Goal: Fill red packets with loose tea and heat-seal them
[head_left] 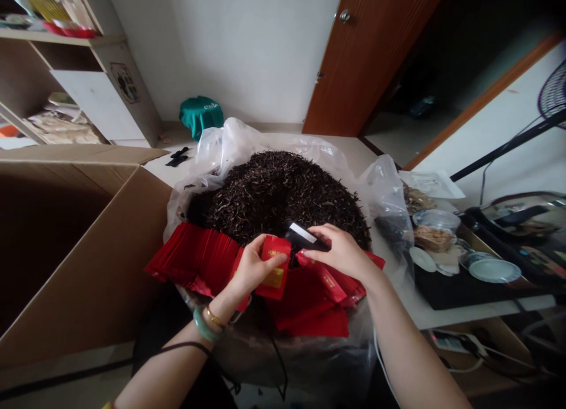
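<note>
The left hand point(255, 269) holds a red packet point(270, 288) upright over the near edge of the leaves point(283, 185), its fingers clamped on it with the thumb across the front. The packet carries gold print. A green bangle point(204, 325) and a gold bracelet point(214, 318) circle that wrist.

The right hand point(338, 250) is just right of the packet, its fingers closed around a black item point(300, 239) with a white strip along its top; what it is, I cannot tell. The item is tilted and sits low against the heap.

The dark leaves lie mounded in a clear bag point(384, 188), whose crumpled rim stands up around them. More red packets lie along the near side: a long, overlapping row point(194, 256) to the left of the left hand, and a flatter pile point(313, 309) below and between the hands, reaching under the right wrist.

An open cardboard box point(92, 267) stands at the left, beside the bag. To the right, a worktop point(400, 288) carries a black tray point(442, 292), a clear tub point(433, 231) of brown pieces and a shallow dish point(494, 270). Beyond the bag are a teal bin point(201, 115), near the wall, and a brown door point(371, 49).
</note>
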Demonstrator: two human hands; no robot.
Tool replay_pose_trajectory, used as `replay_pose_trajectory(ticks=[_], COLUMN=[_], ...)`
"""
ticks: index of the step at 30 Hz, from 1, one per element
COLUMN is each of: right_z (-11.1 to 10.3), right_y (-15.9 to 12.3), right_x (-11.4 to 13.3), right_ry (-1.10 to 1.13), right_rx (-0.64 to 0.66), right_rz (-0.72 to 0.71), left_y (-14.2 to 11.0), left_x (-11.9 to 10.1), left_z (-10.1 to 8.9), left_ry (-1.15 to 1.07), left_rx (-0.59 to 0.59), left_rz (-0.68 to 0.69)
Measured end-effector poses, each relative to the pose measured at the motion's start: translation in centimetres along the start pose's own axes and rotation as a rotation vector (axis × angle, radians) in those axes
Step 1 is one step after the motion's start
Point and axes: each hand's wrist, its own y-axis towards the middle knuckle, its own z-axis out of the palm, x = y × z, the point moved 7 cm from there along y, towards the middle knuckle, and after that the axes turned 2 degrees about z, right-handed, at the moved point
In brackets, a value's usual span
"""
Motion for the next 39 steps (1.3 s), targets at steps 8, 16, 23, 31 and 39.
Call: replay_pose_trajectory(ticks=[8, 16, 23, 31, 39], right_z=[2.6, 1.2, 3.2, 3.7, 2.7], right_y=[1.1, 0.4, -0.9, -0.8, -0.7], right_x=[-3.5, -1.0, 4.0, 3.1, 3.0], right_ry=[-0.284, -0.039, 0.365, 0.445, 0.476], right_rx=[0.063, -0.118, -0.007, 0.026, 0.039], right_rz=[0.135, 0.031, -0.036, 0.026, 0.003], left_y=[0.0, -0.1, -0.2, -0.2, 0.0], left_x=[0.8, 0.8, 1.1, 0.4, -0.2], left_z=[-0.5, -0.3, 0.6, 0.9, -1.5], left_ry=[-0.034, -0.046, -0.019, -0.014, -0.059], left_rx=[-0.068, -0.069, 0.016, 0.072, -0.119], left_rz=[-0.010, -0.033, -0.006, -0.016, 0.039])
